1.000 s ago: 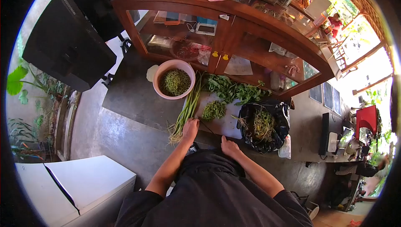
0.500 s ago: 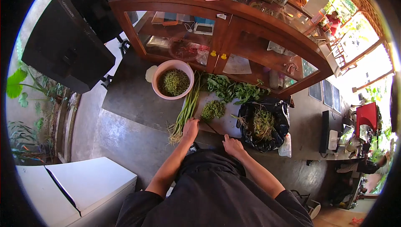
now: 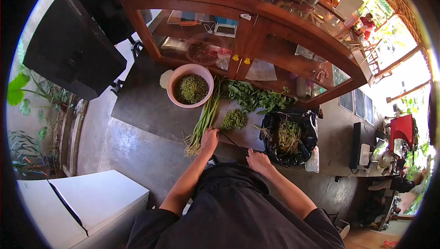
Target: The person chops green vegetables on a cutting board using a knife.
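Observation:
My right hand (image 3: pixel 259 161) is closed round the handle of a dark, thin knife (image 3: pixel 233 142). Its blade slants up and left across the near edge of a pale cutting board (image 3: pixel 253 134), its tip close to my left hand (image 3: pixel 210 140). The left fingers are curled together beside a bundle of spring onions (image 3: pixel 207 117), whose roots point towards me; what they hold is hidden. A pile of chopped greens (image 3: pixel 234 119) sits on the board just beyond the knife. Leafy green stems (image 3: pixel 256 98) lie behind it.
A pink bowl (image 3: pixel 170 94) of chopped greens stands left of the onions. A black plastic bag (image 3: pixel 308 147) with root trimmings is on the right. A wooden glass-door cabinet (image 3: pixel 245 43) borders the table's back. A white appliance (image 3: pixel 105 198) stands lower left. Other people are far right.
My right hand has shifted slightly right, showing a bit more of the knife. The left hand is almost where it was, and the view has tilted a little.

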